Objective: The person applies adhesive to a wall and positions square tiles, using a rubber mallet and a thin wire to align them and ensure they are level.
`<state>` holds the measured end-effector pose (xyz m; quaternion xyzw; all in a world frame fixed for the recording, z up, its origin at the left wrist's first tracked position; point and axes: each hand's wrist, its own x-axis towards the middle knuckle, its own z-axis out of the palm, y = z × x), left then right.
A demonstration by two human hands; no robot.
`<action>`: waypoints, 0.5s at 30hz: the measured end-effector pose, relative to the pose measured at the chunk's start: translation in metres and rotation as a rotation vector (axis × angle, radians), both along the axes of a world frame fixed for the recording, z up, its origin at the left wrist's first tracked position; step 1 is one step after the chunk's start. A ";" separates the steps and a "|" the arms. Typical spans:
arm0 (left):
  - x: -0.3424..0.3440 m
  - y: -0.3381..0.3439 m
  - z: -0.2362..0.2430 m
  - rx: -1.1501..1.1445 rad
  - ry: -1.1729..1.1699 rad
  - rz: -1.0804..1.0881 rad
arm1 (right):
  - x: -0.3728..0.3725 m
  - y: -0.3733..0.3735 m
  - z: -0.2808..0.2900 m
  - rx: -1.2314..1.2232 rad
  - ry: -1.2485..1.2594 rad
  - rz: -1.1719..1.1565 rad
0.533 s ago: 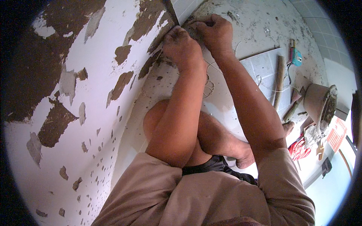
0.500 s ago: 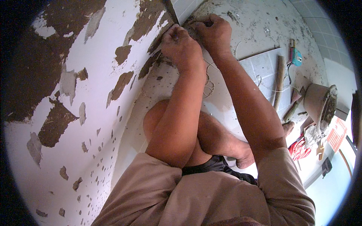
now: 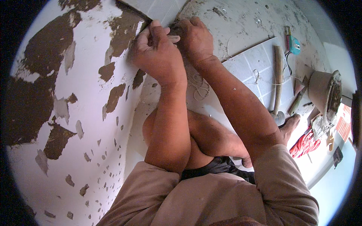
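My left hand (image 3: 160, 56) is at the foot of the wall, under the lower edge of a grey wall tile (image 3: 160, 9). Its fingers are bent together, and a short pale piece (image 3: 174, 38) shows beside the fingertips; its kind is unclear. Close by on the right, my right hand (image 3: 197, 39) is curled low over the dirty floor near the corner. Its fingertips are hidden, so what they grip cannot be made out. Thin pale string (image 3: 200, 88) lies in loops on the floor below my wrists.
On my left rises a white wall (image 3: 90, 124) with brown chipped patches. To the right lie a tile (image 3: 245, 62), a wooden-handled hammer (image 3: 278, 75), a teal tape measure (image 3: 293, 46) and a trowel (image 3: 298, 96). A mortar-crusted bucket (image 3: 320, 90) stands beyond, near red cloth (image 3: 304, 145).
My head view has shifted. The left hand has drawn back from the corner and turned, showing the pale piece at its fingers. My right hand stays low near the corner, its knuckles now turned upward.
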<state>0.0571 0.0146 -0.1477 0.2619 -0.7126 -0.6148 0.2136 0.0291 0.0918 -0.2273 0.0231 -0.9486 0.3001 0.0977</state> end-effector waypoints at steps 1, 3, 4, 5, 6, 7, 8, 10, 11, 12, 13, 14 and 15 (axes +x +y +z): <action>-0.001 0.001 0.000 -0.019 0.037 0.015 | 0.000 0.003 -0.002 -0.025 0.023 0.033; -0.001 0.001 0.003 -0.016 0.029 -0.001 | 0.000 0.007 -0.006 -0.052 0.044 0.060; 0.000 0.001 0.003 -0.011 0.022 -0.007 | 0.000 0.008 -0.005 -0.091 0.030 0.088; -0.004 0.000 0.002 -0.044 0.001 0.024 | 0.000 0.009 -0.004 -0.130 0.017 0.117; -0.002 0.001 0.002 -0.045 -0.002 0.020 | 0.000 0.010 -0.003 -0.131 0.015 0.113; -0.001 0.004 0.009 -0.030 -0.018 0.021 | 0.000 0.011 -0.002 -0.108 -0.025 0.144; -0.001 0.006 0.012 -0.014 -0.035 0.023 | 0.000 0.012 -0.001 -0.085 -0.065 0.176; -0.002 0.003 0.008 -0.037 -0.022 0.005 | 0.002 0.015 0.000 -0.057 -0.034 0.200; -0.002 0.001 0.007 -0.058 -0.008 -0.009 | 0.003 0.017 -0.001 -0.027 -0.003 0.227; -0.002 0.002 0.005 -0.061 -0.009 -0.010 | 0.004 0.019 -0.001 -0.030 -0.003 0.226; -0.003 0.006 0.012 -0.011 -0.006 0.023 | 0.005 0.022 0.000 0.018 0.010 0.270; -0.003 0.008 0.016 0.040 -0.004 0.055 | 0.006 0.023 0.000 0.066 0.024 0.313; -0.003 0.008 0.015 0.038 -0.003 0.054 | 0.006 0.023 -0.001 0.064 0.025 0.312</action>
